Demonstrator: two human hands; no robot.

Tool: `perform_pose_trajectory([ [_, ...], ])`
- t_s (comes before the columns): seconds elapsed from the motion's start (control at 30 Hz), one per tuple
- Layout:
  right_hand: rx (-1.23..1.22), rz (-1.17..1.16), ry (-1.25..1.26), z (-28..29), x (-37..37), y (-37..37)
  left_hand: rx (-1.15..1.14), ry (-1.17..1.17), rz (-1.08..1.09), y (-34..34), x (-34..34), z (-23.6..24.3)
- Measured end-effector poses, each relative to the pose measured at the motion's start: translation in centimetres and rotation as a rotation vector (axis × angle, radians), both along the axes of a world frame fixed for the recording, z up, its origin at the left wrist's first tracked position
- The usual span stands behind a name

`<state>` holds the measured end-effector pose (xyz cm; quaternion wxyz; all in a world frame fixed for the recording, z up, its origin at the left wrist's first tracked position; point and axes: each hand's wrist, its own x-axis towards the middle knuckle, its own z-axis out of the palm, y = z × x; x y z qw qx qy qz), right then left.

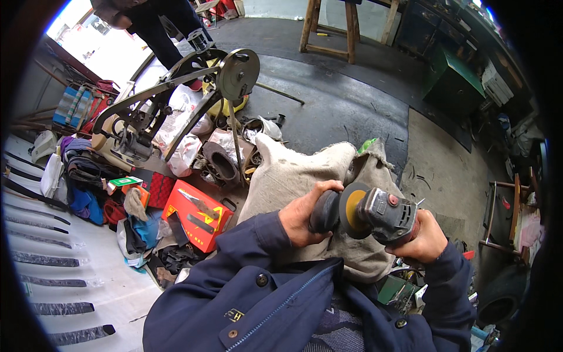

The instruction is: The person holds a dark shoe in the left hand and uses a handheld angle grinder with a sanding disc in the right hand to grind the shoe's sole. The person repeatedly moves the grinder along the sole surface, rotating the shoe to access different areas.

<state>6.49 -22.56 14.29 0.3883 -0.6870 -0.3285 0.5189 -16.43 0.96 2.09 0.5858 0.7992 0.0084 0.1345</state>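
Observation:
My left hand [298,218] is closed around a dark, rounded piece [324,212] that looks like the heel end of a shoe; most of it is hidden or seen edge-on. An angle grinder [384,212] is gripped in my right hand [427,239]. Its disc [353,206], yellowish on the face, stands upright right beside the dark piece. Whether the two touch, I cannot tell. Both hands are above a beige cloth [293,176] spread over my lap.
A hand-cranked sewing machine [237,75] stands ahead left, with a standing person [161,29] behind it. Bags, cloths and an orange-red box [196,217] crowd the left floor. Dark strips [53,283] lie at far left. A wooden stool [328,29] and green cabinet [454,82] stand farther off.

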Motion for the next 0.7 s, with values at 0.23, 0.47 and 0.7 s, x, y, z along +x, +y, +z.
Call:
perform_pose_trajectory([
  [0.23,0.121,-0.128,-0.054,-1.0,-0.6,-1.9,-0.066,0.149,0.115,1.0,-1.1,1.4],
  [0.47,0.167,-0.179,-0.042,-2.1,-1.0,-2.5,-0.063,0.191,0.241,1.8,0.4,0.6],
  [0.7,0.185,-0.302,-0.015,-2.4,-1.4,-3.5,-0.324,0.175,0.225,2.5,1.8,-0.6],
])
